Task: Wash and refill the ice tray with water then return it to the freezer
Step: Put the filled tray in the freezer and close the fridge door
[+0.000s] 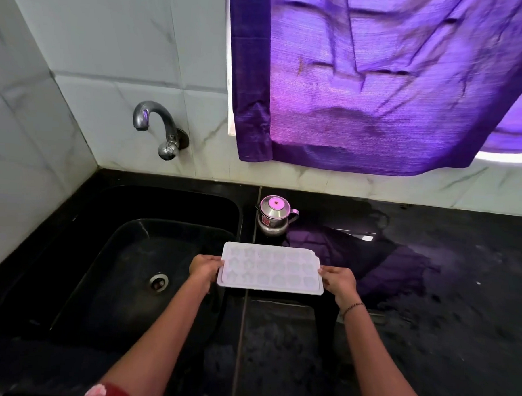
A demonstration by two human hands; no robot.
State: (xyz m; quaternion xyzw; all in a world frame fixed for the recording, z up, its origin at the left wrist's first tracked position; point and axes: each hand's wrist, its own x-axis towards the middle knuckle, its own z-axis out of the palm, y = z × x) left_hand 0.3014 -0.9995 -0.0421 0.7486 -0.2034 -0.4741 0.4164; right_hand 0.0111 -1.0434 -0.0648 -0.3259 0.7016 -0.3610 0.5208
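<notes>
A white ice tray (pixel 271 268) with several shaped hollows is held level, just right of the black sink (pixel 131 252) and over the counter's near edge. My left hand (pixel 204 268) grips its left short end, fingers curled round the rim. At the tray's right short end, my right hand (pixel 338 280) holds on in the same way. A chrome tap (pixel 155 124) juts from the tiled wall above the sink's back left; no water runs from it.
A small steel pot with a lid (pixel 274 215) stands on the black counter (pixel 427 325) just behind the tray. A purple curtain (pixel 393 84) hangs over the window at upper right. The sink drain (pixel 159 281) lies left of my left hand.
</notes>
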